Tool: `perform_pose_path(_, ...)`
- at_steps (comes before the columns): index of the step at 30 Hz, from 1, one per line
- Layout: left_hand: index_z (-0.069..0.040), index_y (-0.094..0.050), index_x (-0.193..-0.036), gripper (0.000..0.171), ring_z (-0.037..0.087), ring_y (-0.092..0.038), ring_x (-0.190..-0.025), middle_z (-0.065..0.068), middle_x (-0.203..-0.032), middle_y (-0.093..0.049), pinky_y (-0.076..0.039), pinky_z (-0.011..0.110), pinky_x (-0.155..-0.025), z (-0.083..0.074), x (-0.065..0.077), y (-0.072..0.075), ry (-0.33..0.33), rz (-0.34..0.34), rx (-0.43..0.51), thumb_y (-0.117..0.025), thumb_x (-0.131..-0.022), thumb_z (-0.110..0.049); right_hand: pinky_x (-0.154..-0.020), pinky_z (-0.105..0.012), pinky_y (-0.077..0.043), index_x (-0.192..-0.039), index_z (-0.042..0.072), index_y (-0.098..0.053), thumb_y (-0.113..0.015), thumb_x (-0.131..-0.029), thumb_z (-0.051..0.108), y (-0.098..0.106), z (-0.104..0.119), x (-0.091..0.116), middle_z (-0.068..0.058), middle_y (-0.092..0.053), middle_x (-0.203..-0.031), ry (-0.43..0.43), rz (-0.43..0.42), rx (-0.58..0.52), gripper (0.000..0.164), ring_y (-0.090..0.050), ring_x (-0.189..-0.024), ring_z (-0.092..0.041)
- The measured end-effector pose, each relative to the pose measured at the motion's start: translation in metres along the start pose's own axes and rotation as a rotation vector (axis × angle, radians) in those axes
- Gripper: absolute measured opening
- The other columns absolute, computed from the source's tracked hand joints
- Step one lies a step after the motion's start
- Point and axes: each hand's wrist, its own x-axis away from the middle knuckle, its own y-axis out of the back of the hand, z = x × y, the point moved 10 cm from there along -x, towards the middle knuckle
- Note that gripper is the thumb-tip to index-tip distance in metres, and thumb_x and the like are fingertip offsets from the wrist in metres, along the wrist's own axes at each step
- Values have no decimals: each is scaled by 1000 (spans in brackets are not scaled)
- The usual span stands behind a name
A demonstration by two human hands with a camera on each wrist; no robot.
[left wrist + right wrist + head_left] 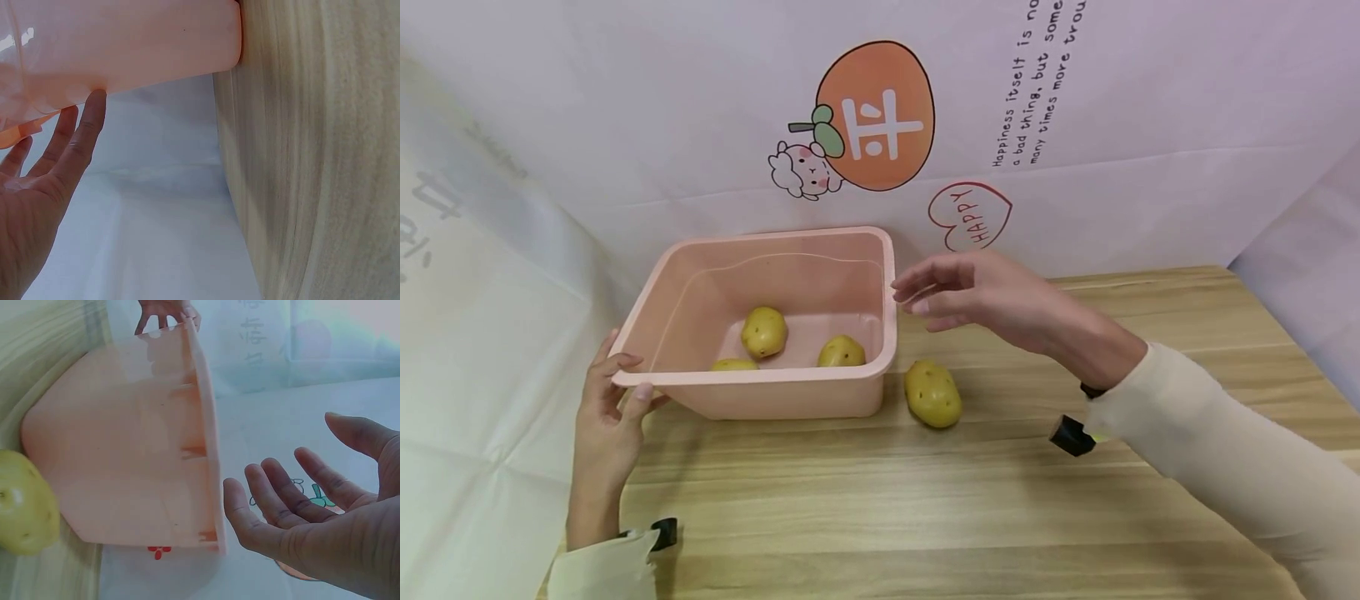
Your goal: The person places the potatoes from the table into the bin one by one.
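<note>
A pink plastic bin (790, 397) stands on the wooden table, against the back cloth. My left hand (606, 433) holds its front left corner at the rim, and in the left wrist view fingertips (95, 103) touch the outer wall. Inside the bin lie three potatoes: one toward the middle (764, 332), one at the right (842, 352), and one (734, 364) mostly hidden by the front rim. Another potato (932, 394) rests on the table just right of the bin. My right hand (973, 296), fingers loosely bent and holding nothing, hovers beside the right rim.
A white printed cloth (700, 108) hangs behind the bin and another stretch (490, 333) runs along the left. Bare wooden table (880, 517) extends in front and to the right. Black wrist-worn pieces (1072, 436) show by both sleeves.
</note>
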Motion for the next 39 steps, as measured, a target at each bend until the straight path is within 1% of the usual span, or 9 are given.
perform_pose_path(5,12,-43,-136,37,31,-43,-142,0,-173,-23,-64,16,-81,0,0,-1,-6,2,3,-59,-104,2,-104,-38,-61,-137,5,-63,-69,-99,13,5,-18,14,-11,-66,-137,-5,-35,23,39,-63,-126,-24)
perform_pose_path(8,13,-43,-136,37,31,-43,-142,0,-173,-23,-64,16,-81,0,0,-1,-9,2,6,-59,-103,2,-103,-37,-61,-137,4,-62,-69,-98,9,6,-32,19,-12,-64,-139,-25,-53,-2,39,-64,-124,-23)
perform_pose_path(13,13,-43,-135,37,31,-44,-142,0,-173,-23,-64,17,-81,0,-1,0,-19,3,10,-59,-103,3,-101,-36,-62,-136,1,-60,-70,-99,10,10,-56,22,-15,-63,-140,-46,-101,-54,40,-65,-122,-22)
perform_pose_path(20,13,-44,-135,37,29,-45,-140,1,-173,-23,-64,16,-80,0,-2,0,-30,0,12,-59,-103,4,-100,-39,-63,-137,-1,-60,-71,-99,14,13,-90,24,-17,-63,-138,-53,-171,-60,42,-65,-121,-20)
perform_pose_path(23,13,-44,-135,37,29,-46,-139,1,-173,-24,-64,16,-80,0,-2,0,-28,-4,10,-59,-103,4,-98,-31,-62,-137,0,-61,-71,-99,14,9,-104,23,-17,-65,-137,-71,-197,-46,42,-64,-122,-22)
perform_pose_path(28,12,-44,-135,37,30,-45,-140,0,-173,-24,-64,16,-81,1,-1,1,-28,-4,19,-59,-103,3,-99,-22,-56,-138,-1,-61,-70,-99,13,1,-121,19,-20,-62,-142,-77,-224,-4,42,-59,-131,-35)
perform_pose_path(31,12,-44,-135,37,29,-46,-139,1,-173,-23,-64,17,-81,0,-1,0,-34,2,27,-60,-103,2,-104,-29,-57,-138,0,-61,-70,-99,13,-2,-130,16,-20,-60,-145,-93,-238,34,42,-57,-134,-37)
perform_pose_path(34,12,-45,-135,37,29,-46,-138,0,-173,-24,-64,17,-81,0,-2,-1,-38,5,29,-60,-103,1,-109,-42,-56,-138,0,-61,-71,-99,14,-5,-139,12,-21,-60,-145,-109,-255,76,43,-57,-135,-36)
perform_pose_path(39,12,-45,-136,37,29,-47,-137,0,-173,-24,-64,16,-81,-1,-1,0,-35,2,22,-60,-103,1,-117,-56,-49,-139,0,-60,-71,-98,15,-11,-149,4,-19,-61,-144,-113,-273,125,45,-54,-138,-40)
